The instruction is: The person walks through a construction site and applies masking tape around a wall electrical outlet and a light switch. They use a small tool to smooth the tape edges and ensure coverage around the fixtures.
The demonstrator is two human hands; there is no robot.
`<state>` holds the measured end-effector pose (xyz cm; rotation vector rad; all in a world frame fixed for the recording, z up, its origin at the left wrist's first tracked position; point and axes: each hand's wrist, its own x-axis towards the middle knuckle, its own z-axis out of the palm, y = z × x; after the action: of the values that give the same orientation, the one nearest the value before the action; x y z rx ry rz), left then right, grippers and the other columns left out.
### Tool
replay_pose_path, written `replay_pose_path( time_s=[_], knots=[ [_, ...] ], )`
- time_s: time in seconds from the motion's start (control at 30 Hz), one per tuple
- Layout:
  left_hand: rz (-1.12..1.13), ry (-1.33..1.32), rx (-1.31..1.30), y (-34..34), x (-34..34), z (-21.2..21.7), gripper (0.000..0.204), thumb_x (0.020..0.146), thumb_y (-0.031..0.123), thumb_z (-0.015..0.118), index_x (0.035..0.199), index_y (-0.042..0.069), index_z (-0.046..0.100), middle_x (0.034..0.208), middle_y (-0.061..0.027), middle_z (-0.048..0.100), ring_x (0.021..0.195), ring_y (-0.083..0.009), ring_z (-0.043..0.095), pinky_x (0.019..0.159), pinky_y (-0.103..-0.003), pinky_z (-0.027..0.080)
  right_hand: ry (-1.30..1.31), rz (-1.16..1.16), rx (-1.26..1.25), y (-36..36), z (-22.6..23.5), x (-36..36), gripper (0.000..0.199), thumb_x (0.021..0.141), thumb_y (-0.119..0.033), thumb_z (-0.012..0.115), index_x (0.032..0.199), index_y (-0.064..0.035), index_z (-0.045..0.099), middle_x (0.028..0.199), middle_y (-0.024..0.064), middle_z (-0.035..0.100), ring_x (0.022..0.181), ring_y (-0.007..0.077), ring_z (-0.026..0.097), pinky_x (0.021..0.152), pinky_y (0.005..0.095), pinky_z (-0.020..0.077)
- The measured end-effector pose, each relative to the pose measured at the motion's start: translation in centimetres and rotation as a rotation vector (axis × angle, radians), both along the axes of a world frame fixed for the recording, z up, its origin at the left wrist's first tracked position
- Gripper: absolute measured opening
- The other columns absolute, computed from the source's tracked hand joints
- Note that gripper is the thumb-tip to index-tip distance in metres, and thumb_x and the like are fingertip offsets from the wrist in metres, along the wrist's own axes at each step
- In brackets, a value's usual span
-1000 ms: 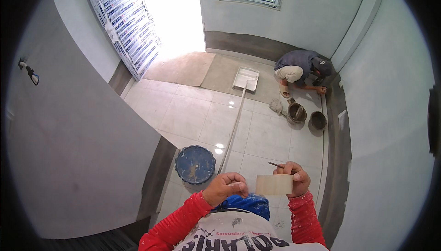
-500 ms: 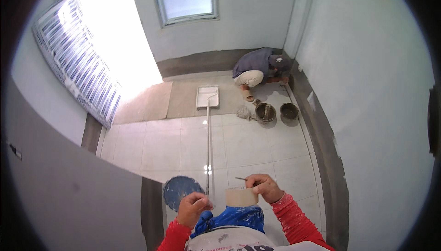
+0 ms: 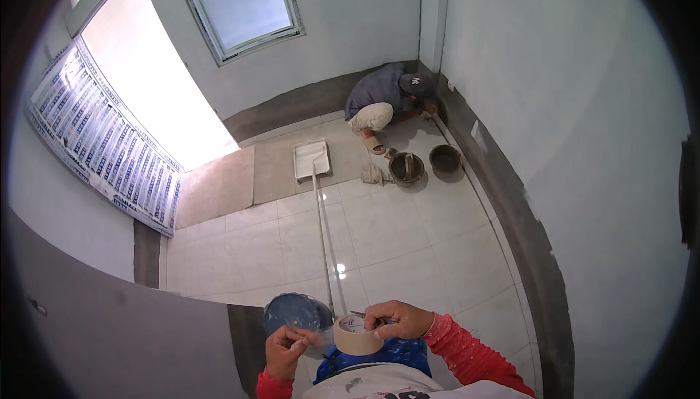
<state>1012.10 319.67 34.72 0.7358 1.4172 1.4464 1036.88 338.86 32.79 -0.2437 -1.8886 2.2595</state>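
Note:
Close to my body, my right hand (image 3: 402, 321) grips a wide roll of beige tape (image 3: 357, 343) by its rim. The roll is tilted, so its printed inner core shows. A thin dark stick-like piece (image 3: 356, 313) juts from the same fingers; its kind is unclear. To the left of the roll, my left hand (image 3: 284, 350) has thumb and fingers pinched on a faint translucent strip (image 3: 319, 338). That strip reaches toward the roll, but whether it joins it is hard to see.
A blue paint-stained bucket (image 3: 295, 313) stands by my left hand. A long roller pole (image 3: 321, 231) runs to a white paint tray (image 3: 303, 171). Beyond, a person (image 3: 379, 96) crouches near dark buckets (image 3: 406, 171) and a rag (image 3: 373, 174). A wrapped door (image 3: 109, 151) stands at left.
The view has swung, shifting the room. My right hand has tilted the roll, exposing its core, and my hands are closer together. The crouching person's near hand has left the bucket's side.

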Motion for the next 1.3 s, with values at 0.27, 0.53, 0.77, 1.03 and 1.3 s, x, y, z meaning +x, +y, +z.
replay_pose_path(
  time_s=[0.27,0.53,0.77,1.03,1.3],
  knots=[
    [-0.011,0.003,0.004,1.5,1.5,-1.2,0.013,0.088,0.002,0.07,0.083,0.001,0.059,0.091,-0.0151,0.07,0.081,-0.0193,0.068,0.079,-0.034,0.056,-0.045,-0.009,0.019,1.4,-0.5,2.2,0.019,0.084,-0.015,0.065,0.1,-0.0049,0.065,0.091,-0.0013,0.06,0.084,0.0097,0.053,0.076,0.0265,0.0447],
    [0.027,-0.051,-0.032,3.6,3.7,-0.9,0.01,0.086,0.001,0.07,0.083,0.001,0.061,0.097,-0.0169,0.068,0.083,-0.0188,0.067,0.08,-0.032,0.055,-0.053,-0.005,0.033,3.5,-0.1,4.0,0.019,0.083,-0.015,0.064,0.099,-0.0039,0.064,0.091,0.0002,0.061,0.085,0.0111,0.054,0.077,0.0271,0.0455],
    [0.048,0.043,-0.005,4.5,4.8,-1.5,0.012,0.083,0.003,0.069,0.079,0.003,0.058,0.093,-0.0132,0.065,0.08,-0.0169,0.063,0.075,-0.031,0.054,-0.051,0.027,0.049,4.6,-0.6,4.3,0.018,0.081,-0.013,0.064,0.096,-0.0027,0.063,0.088,0.0017,0.061,0.083,0.0123,0.054,0.076,0.0282,0.046],
    [0.108,0.102,-0.004,4.2,5.2,-1.5,0.011,0.082,-0.001,0.066,0.078,0.003,0.057,0.089,-0.0116,0.065,0.08,-0.0162,0.063,0.076,-0.031,0.053,-0.068,0.1,0.072,5.7,-0.3,3.2,0.017,0.081,-0.013,0.064,0.094,-0.0026,0.062,0.086,0.002,0.059,0.081,0.0129,0.053,0.076,0.0289,0.0461],
    [0.341,0.282,-0.066,0.2,5.4,-2.7,0.006,0.085,0.0,0.067,0.09,0.002,0.065,0.091,-0.009,0.068,0.083,-0.0144,0.064,0.077,-0.029,0.052,-0.093,0.246,0.22,5.9,0.5,-1.1,0.017,0.082,-0.015,0.065,0.092,-0.0023,0.062,0.082,0.0048,0.06,0.078,0.0139,0.054,0.073,0.0298,0.0461]
  ],
)
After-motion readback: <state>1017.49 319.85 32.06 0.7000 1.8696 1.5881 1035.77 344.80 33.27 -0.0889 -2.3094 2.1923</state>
